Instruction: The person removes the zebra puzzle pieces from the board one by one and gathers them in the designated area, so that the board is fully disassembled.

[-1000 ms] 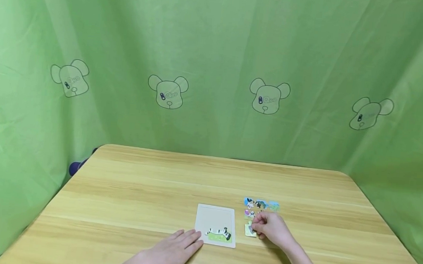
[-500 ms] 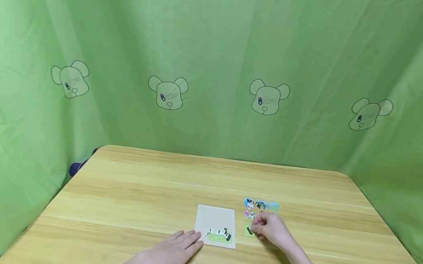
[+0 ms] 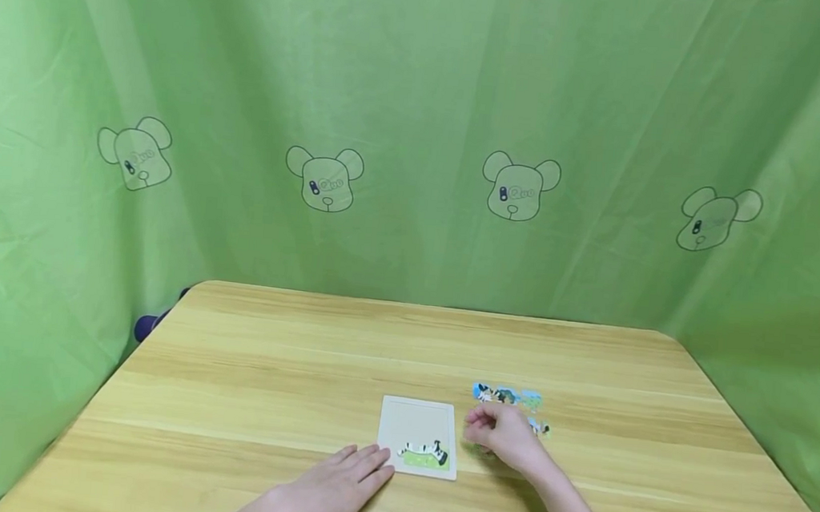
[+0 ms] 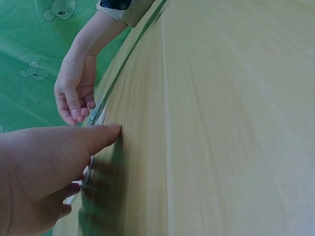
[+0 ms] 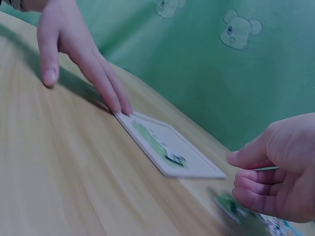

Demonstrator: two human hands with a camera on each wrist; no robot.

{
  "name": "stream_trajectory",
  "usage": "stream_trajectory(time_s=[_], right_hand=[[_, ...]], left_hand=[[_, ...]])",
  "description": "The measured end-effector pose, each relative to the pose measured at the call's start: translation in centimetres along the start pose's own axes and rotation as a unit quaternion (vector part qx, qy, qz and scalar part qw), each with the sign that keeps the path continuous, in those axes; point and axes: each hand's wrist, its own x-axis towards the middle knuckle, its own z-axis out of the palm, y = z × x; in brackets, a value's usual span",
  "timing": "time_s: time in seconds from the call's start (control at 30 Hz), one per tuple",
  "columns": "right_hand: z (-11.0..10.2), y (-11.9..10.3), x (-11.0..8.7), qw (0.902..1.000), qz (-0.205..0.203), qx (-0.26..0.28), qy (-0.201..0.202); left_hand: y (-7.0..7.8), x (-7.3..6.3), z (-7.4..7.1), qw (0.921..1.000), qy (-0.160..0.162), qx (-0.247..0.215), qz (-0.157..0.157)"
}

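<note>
My left hand [image 3: 334, 487] rests with straight fingers on the lower left corner of a white puzzle tray [image 3: 416, 425]. A strip of zebra picture [image 3: 425, 454] on green ground lies in the tray's lower part. Right of the tray, my right hand [image 3: 511, 438] is over some loose puzzle pieces, thumb and fingertips bent together. Whether a thin piece is between those fingertips cannot be made out. Below it, in the right wrist view, a green puzzle piece [image 5: 229, 204] lies by the tray. The left wrist view shows both hands, the tray mostly hidden.
Puzzle pieces with blue sky [image 3: 507, 396] form a row beyond my right hand. Another piece [image 3: 539, 428] lies to its right. The wooden table [image 3: 265, 357] reaches back to a green curtain [image 3: 425, 64] with bear heads.
My right hand has shifted a little left toward the tray, uncovering a piece on its right and covering others. The left hand and the tray have stayed put.
</note>
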Motion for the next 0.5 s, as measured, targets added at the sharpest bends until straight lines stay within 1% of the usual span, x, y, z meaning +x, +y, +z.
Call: stream_trajectory(time_s=[0.07, 0.17, 0.37, 0.5], right_hand=[[0.5, -0.5, 0.2, 0.9996, -0.020, 0.009, -0.021], [1.3, -1.3, 0.4, 0.9982, -0.036, 0.009, -0.046], [3.2, -2.2, 0.9, 0.9940, -0.070, -0.012, -0.084], [4.2, -2.4, 0.9, 0.9913, -0.073, -0.031, -0.105]], left_hand=[[0.0, 0.1, 0.0, 1.0000, 0.001, 0.000, 0.000], [0.1, 0.3, -0.2, 1.0000, 0.006, 0.003, 0.005], [0.4, 0.7, -0.4, 0.9995, 0.012, 0.019, 0.021], [0.5, 0.8, -0.6, 0.9998, -0.002, 0.012, 0.016]])
